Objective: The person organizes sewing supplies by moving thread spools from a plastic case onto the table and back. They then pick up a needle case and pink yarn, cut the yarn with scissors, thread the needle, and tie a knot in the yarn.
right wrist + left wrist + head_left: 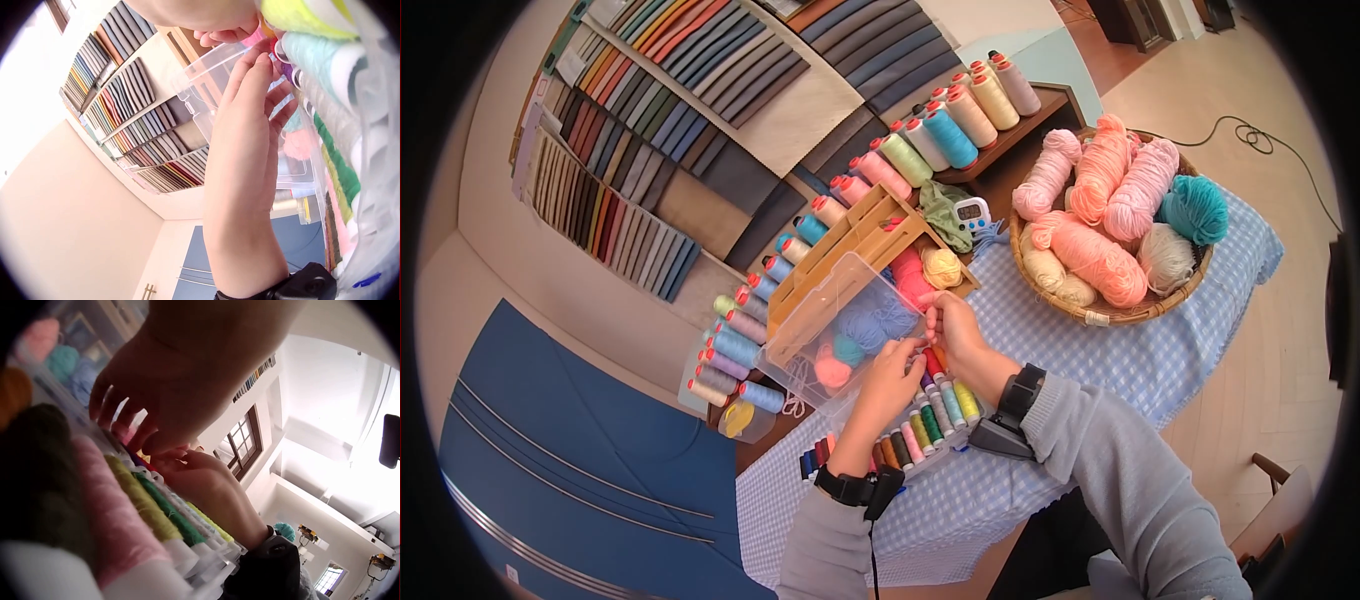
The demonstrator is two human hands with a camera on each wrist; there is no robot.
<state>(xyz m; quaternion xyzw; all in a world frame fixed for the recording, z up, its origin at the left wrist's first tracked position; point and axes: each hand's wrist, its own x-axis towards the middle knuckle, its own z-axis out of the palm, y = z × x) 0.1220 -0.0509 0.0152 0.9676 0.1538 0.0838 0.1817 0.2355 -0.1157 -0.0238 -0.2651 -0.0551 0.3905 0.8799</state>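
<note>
An open clear plastic box holds rows of thread spools in many colours, among them a green spool and a pink spool. My left hand reaches over the far end of the box, fingertips right at a red thread spool. Just beyond it my right hand is raised above the same end with its fingers bent. Both hands come close together in the left wrist view. I cannot tell whether a thread runs between their fingertips. The raised transparent lid stands behind the left hand.
A wicker basket of yarn skeins stands on the checkered tablecloth at the right. Behind the lid are a wooden rack and yarn balls. Large thread cones line the back, near a small timer.
</note>
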